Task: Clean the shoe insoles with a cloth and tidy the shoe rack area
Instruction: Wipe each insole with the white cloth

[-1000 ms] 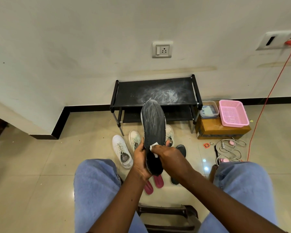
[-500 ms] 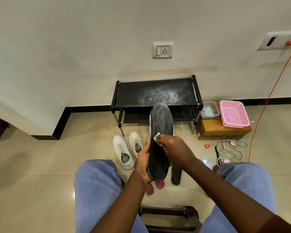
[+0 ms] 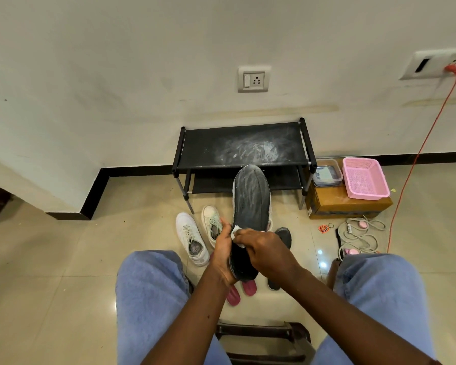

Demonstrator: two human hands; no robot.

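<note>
Head cam looking down between the knees. The dark insole (image 3: 250, 206) is held up off the floor, long axis running pretty much straight away from the person: heel end down near the lap, toe end pointing at the black shoe rack (image 3: 244, 150), leaning just a touch right.

The left hand (image 3: 223, 255) grips the heel half from the left side, palm cupped behind it and thumb up along the edge. The right hand (image 3: 267, 252) comes across from the other side with its fingers bunched on a small white cloth (image 3: 236, 230), pressing it onto the insole's face near the left edge, about where the heel half meets the forefoot.

What matters, I reckon: all the chalky, streaky stuff sits beyond the cloth, up toward the toe. So the wipe probably has to push away from the body along the length, not sideways. The right hand is the one on top of it, and the left just needs to brace the heel. The rack's top shelf has the same white smear. White sneakers (image 3: 191, 239) sit on the floor just left.
</note>
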